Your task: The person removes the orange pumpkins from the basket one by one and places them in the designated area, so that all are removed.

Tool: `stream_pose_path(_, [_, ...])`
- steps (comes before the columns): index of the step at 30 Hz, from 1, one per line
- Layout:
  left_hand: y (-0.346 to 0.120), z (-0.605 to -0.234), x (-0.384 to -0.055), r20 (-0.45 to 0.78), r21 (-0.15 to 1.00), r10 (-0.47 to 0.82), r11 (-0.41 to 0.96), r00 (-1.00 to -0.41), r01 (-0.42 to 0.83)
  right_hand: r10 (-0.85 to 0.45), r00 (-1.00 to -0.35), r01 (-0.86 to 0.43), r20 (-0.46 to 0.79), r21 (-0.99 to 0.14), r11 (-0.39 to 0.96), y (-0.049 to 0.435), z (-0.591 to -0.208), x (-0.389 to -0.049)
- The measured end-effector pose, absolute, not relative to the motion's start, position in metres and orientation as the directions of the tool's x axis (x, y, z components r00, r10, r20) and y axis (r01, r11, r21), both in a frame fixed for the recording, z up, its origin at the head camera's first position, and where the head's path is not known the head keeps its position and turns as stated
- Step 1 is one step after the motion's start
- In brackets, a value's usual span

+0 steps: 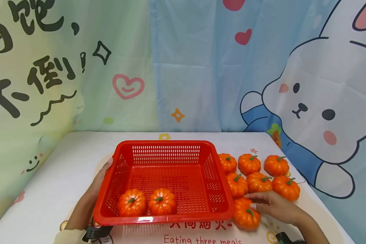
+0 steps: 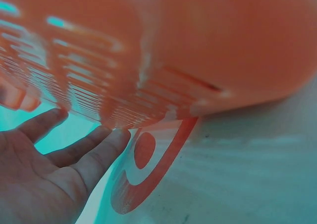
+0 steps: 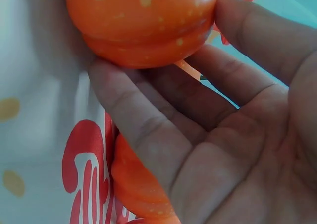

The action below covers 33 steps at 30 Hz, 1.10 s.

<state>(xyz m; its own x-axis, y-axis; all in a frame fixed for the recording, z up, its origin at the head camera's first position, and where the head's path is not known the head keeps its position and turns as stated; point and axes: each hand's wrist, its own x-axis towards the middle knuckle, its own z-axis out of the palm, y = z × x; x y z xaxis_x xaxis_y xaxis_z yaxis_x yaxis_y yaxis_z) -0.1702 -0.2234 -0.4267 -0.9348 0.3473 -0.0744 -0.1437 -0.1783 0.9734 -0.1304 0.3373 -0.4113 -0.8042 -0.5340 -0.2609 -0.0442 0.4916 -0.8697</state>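
A red plastic basket [image 1: 170, 218] with slotted walls stands in the middle of the table, two small orange pumpkins [image 1: 132, 202] inside along its near side. My left hand [image 1: 101, 179] lies against the basket's left wall. In the left wrist view the left hand's extended fingers [image 2: 94, 157] touch the wall from outside; the thumb is not clearly seen. Just off the basket's near right corner, my right hand [image 1: 272, 205] grips a small pumpkin [image 1: 246, 217] with a green stem. Fingers and thumb spread round this pumpkin [image 3: 143, 26] in the right wrist view.
Several more pumpkins [image 1: 258, 183] stand close together along the basket's right side. The table [image 1: 79, 149] has a white printed cover. A cartoon-printed curtain [image 1: 186, 67] hangs behind it. Dark bands [image 1: 97, 233] sit on both wrists.
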Motion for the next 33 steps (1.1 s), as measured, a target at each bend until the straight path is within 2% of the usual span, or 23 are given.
stream_pose_path(6, [-0.223, -0.426, -0.169, -0.11, 0.967, 0.334, -0.184, -0.936, -0.179, -0.53, -0.806, -0.042, -0.265, -0.867, 0.497, 0.336, -0.411, -0.132])
stream_pose_path(22, [-0.222, -0.422, -0.169, -0.1, 0.967, 0.338, -0.189, -0.936, -0.171, -0.446, -0.861, -0.091, -0.242, -0.791, 0.605, 0.333, -0.399, -0.132])
stream_pose_path(26, [-0.222, -0.423, -0.17, -0.102, 0.969, 0.336, -0.182, -0.936, -0.17, -0.427, -0.882, -0.121, -0.199, -0.78, 0.614, 0.33, -0.39, -0.133])
stream_pose_path(33, [-0.224, -0.426, -0.171, -0.115, 0.973, 0.32, -0.155, -0.94, -0.172, -0.41, -0.911, -0.216, -0.05, -0.788, 0.576, 0.32, -0.373, -0.136])
